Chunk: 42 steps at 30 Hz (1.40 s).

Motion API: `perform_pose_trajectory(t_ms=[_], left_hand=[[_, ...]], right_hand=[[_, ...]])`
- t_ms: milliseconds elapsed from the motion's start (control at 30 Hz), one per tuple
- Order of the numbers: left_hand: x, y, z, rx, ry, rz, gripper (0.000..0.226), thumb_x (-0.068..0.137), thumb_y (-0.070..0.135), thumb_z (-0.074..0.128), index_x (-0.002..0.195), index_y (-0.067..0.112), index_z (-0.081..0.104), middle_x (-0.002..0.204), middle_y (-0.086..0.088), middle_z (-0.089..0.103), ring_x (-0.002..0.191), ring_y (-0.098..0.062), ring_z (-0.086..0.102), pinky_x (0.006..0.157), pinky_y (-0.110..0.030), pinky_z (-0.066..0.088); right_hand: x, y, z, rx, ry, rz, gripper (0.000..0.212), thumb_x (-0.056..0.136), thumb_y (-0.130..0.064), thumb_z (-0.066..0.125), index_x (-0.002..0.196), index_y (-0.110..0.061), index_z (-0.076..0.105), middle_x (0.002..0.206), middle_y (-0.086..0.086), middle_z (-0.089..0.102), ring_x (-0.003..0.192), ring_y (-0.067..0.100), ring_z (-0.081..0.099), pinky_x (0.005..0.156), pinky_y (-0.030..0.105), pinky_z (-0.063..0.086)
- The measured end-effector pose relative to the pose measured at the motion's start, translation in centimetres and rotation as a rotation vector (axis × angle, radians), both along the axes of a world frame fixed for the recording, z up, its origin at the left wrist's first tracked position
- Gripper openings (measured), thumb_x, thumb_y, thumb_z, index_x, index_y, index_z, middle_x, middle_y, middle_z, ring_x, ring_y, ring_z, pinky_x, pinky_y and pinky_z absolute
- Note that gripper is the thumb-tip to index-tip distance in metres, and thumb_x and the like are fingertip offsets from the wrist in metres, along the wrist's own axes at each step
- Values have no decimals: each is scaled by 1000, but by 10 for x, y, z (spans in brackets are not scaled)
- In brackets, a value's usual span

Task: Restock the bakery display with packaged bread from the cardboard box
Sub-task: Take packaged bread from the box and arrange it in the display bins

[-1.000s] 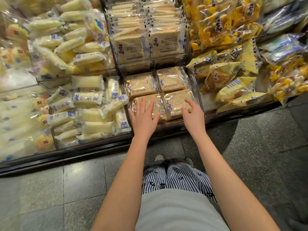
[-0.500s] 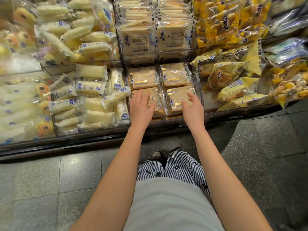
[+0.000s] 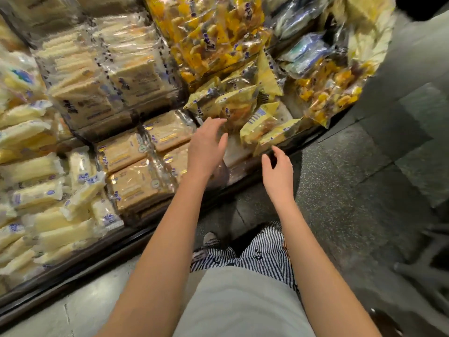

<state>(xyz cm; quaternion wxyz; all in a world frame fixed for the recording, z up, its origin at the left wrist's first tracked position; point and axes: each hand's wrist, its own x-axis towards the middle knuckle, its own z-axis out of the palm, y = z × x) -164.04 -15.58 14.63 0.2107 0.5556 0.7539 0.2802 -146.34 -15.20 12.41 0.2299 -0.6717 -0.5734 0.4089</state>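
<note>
Shop floor (image 3: 345, 190) of dark speckled tile, 3 to 6 o'clock. Bakery display (image 3: 80, 271) with dark front rail, 8 to 2 o'clock. Contents, all packaged bread:
- pale rolls (image 3: 48, 193), 9 o'clock, heaped
- brown slice packs (image 3: 136, 186), just left of centre, lying flat in two rows
- stacked slice packs (image 3: 136, 76), 11 o'clock, upper tier
- yellow bags (image 3: 262, 122), 1 o'clock, tumbled loosely

Left hand (image 3: 206, 144): centre, fingers spread and nearly straight, holding nothing, between the brown slice packs and the yellow bags. Blur hides whether it touches either.

Right hand (image 3: 277, 166): beside the left toward 3 o'clock, near the rail, fingers loosely curled, holding nothing.

Striped trousers (image 3: 262, 254) and one shoe (image 3: 209, 237), 6 o'clock.
</note>
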Motion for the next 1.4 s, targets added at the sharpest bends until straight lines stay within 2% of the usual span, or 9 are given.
perform_pose_trajectory(t_ms=[133, 300, 467, 600, 700, 900, 1133, 1400], left_hand=[[90, 68, 3, -78, 23, -284, 48, 99, 25, 55, 145, 15, 46, 153, -6, 42, 147, -25, 26, 120, -37, 18], [228, 139, 2, -74, 21, -474, 49, 97, 24, 58, 144, 17, 47, 155, -7, 39, 148, -26, 25, 120, -32, 15], [386, 192, 10, -67, -20, -679, 49, 96, 17, 60, 143, 10, 48, 151, -12, 43, 145, -29, 29, 119, -32, 14], [495, 228, 15, -30, 7, -856, 49, 97, 19, 58, 144, 13, 47, 152, -13, 42, 143, -29, 32, 119, -34, 17], [558, 246, 17, -16, 42, -958, 49, 96, 18, 59, 144, 15, 47, 153, -14, 40, 142, -32, 32, 119, -34, 15], [646, 287, 0, -58, 71, -1112, 49, 96, 17, 59, 143, 13, 48, 151, -14, 42, 142, -32, 35, 119, -43, 23], [760, 367, -18, -107, 92, -1257, 50, 99, 24, 56, 147, 22, 43, 157, -6, 35, 148, -31, 22, 120, -37, 17], [902, 460, -4, -25, 94, -1411, 48, 99, 27, 54, 146, 21, 44, 154, -3, 41, 145, -25, 30, 119, -45, 26]], right_hand=[[84, 40, 3, 7, -39, -150, 45, 102, -27, 47, 145, -13, 44, 144, 12, 46, 137, 25, 37, 115, 40, 30], [211, 91, 7, 44, -116, -267, 44, 99, -17, 53, 140, -2, 47, 141, 19, 50, 135, 33, 38, 112, 35, 23], [360, 129, 11, 31, -169, -442, 46, 99, -20, 53, 142, -4, 45, 142, 17, 49, 137, 30, 36, 115, 36, 22], [455, 147, 13, 32, -187, -618, 47, 98, -22, 54, 142, -5, 47, 142, 16, 50, 137, 30, 37, 116, 37, 23], [506, 151, 11, 27, -188, -714, 47, 98, -22, 55, 141, -5, 47, 142, 17, 50, 137, 32, 37, 117, 41, 22], [580, 166, -3, -42, -116, -894, 46, 100, -23, 52, 143, -9, 45, 145, 14, 45, 140, 30, 31, 118, 42, 21], [677, 227, -11, -97, -111, -1066, 48, 102, -26, 50, 147, -12, 40, 149, 10, 41, 142, 26, 27, 117, 40, 23], [783, 292, 2, -81, -127, -1271, 48, 102, -26, 50, 147, -14, 40, 146, 9, 42, 141, 26, 27, 114, 42, 29]])
